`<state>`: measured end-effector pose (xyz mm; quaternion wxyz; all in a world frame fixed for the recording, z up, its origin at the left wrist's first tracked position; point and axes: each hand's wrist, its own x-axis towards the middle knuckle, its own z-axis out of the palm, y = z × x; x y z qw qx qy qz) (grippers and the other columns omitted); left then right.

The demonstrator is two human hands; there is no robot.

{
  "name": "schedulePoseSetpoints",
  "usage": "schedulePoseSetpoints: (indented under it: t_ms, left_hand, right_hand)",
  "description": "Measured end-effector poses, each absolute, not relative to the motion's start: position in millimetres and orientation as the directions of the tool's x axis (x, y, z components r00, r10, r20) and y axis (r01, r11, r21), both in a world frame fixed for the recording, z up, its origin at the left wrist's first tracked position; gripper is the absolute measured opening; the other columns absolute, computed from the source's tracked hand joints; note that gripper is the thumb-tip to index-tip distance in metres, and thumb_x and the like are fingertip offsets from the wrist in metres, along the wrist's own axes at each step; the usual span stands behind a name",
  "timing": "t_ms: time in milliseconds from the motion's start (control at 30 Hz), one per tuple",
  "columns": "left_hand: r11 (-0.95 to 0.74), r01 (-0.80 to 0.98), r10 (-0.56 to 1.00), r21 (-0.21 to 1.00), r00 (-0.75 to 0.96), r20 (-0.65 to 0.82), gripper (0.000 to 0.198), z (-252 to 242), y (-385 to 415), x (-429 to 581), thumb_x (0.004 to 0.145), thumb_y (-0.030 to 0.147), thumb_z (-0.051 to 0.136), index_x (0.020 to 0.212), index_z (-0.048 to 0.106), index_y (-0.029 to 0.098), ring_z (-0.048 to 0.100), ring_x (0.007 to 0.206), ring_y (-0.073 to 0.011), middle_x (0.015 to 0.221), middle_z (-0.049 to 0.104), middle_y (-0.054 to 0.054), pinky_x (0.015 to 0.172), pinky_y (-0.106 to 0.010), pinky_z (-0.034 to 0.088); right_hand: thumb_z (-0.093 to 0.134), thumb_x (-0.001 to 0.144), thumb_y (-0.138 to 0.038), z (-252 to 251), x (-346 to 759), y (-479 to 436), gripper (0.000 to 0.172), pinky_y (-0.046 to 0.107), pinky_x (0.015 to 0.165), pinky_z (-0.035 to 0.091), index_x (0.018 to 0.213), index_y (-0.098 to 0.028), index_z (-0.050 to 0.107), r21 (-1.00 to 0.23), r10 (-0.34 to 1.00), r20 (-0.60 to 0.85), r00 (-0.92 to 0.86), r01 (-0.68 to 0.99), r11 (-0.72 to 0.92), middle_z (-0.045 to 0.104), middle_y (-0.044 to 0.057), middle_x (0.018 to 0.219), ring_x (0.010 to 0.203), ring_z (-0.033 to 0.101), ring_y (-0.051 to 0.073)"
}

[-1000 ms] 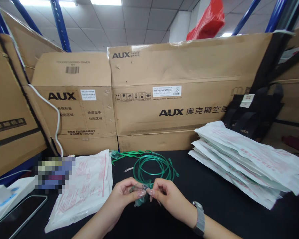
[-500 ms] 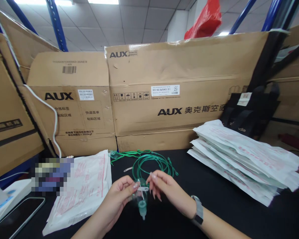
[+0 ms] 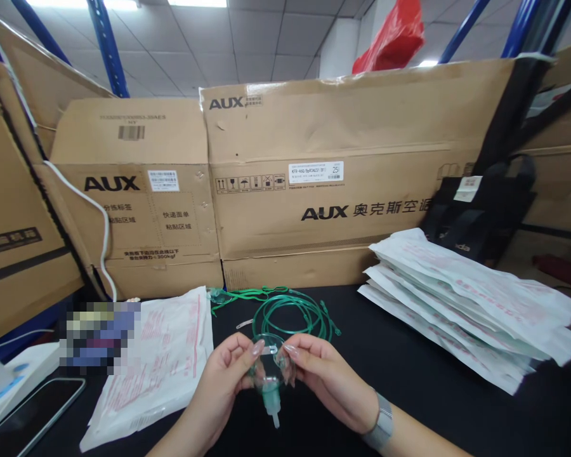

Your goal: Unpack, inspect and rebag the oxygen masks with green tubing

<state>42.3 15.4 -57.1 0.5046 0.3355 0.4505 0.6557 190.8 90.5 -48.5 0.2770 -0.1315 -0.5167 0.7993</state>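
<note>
A clear greenish oxygen mask (image 3: 269, 374) is held upright above the black table, its narrow connector pointing down. My left hand (image 3: 233, 362) pinches the mask's left edge between thumb and fingers. On the opposite edge, my right hand (image 3: 314, 365) is closed with thumb and fingertips. A small metal nose strip (image 3: 268, 350) crosses the upper part of the mask between my thumbs. Just beyond lies a coil of green tubing (image 3: 290, 311), with a green elastic strap (image 3: 252, 294) behind it. Another thin metal strip (image 3: 244, 324) rests left of the coil.
A stack of white printed packets (image 3: 457, 311) stands at the right, and another white packet (image 3: 166, 355) lies at the left. A phone (image 3: 38, 416) sits at the lower left. Cardboard boxes (image 3: 352, 241) wall off the back; a black bag (image 3: 476, 216) stands behind the stack.
My right hand has moved left onto the mask's right edge and now grips it. The mask has tilted slightly, so its clear body shows more. My left hand keeps its hold.
</note>
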Motion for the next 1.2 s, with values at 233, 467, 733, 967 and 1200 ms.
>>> schedulePoseSetpoints:
  t_ms: [233,467,733,967,1200]
  left_hand:
    - [-0.085,-0.297,0.95,0.951,-0.311,-0.013,0.033,-58,14,46,0.064,0.038,0.068,0.059,0.044,0.015,0.048,0.044,-0.005,0.051,0.053,0.006,0.044,-0.017,0.042]
    - [-0.163,-0.26,0.931,0.952,-0.359,0.062,0.034,-59,11,55,0.062,0.037,0.07,0.057,0.044,0.016,0.048,0.044,-0.0051,0.047,0.051,0.007,0.043,-0.015,0.039]
    - [-0.161,-0.208,0.959,0.965,-0.264,0.103,0.026,-51,8,57,0.063,0.036,0.069,0.062,0.053,0.016,0.052,0.047,-0.0077,0.051,0.058,0.004,0.048,-0.018,0.041]
    - [-0.11,-0.197,0.966,0.974,-0.251,0.058,0.031,-49,7,51,0.06,0.034,0.071,0.054,0.046,0.016,0.047,0.043,-0.0061,0.045,0.052,0.006,0.045,-0.016,0.035]
    - [-0.09,-0.12,0.965,0.989,-0.255,0.057,0.036,-51,8,47,0.06,0.036,0.071,0.053,0.041,0.017,0.039,0.044,-0.0056,0.045,0.047,0.007,0.046,-0.017,0.029]
  right_hand:
    - [0.071,0.064,-0.03,-47,189,88,0.021,0.023,0.056,0.033,0.07,-0.014,0.059,-0.924,0.625,0.064,-0.778,-0.282,-0.257,0.054,-0.003,0.059,0.055,0.046,0.008]
    - [0.075,0.056,-0.031,-46,187,81,0.027,0.021,0.058,0.033,0.064,-0.015,0.056,-0.943,0.654,0.075,-0.752,-0.268,-0.199,0.053,-0.004,0.062,0.059,0.046,0.008]
    - [0.068,0.065,-0.039,-49,189,85,0.029,0.022,0.051,0.026,0.06,-0.014,0.055,-0.962,0.679,0.123,-0.724,-0.255,-0.097,0.043,-0.005,0.054,0.052,0.034,0.007]
    - [0.048,0.078,-0.049,-44,191,83,0.041,0.024,0.053,0.03,0.056,-0.015,0.051,-0.979,0.66,0.17,-0.732,-0.204,0.026,0.041,-0.003,0.057,0.055,0.036,0.009]
    - [0.046,0.08,-0.048,-39,195,81,0.041,0.025,0.056,0.03,0.053,-0.017,0.047,-0.956,0.656,0.274,-0.704,-0.123,0.267,0.037,-0.002,0.058,0.057,0.035,0.01]
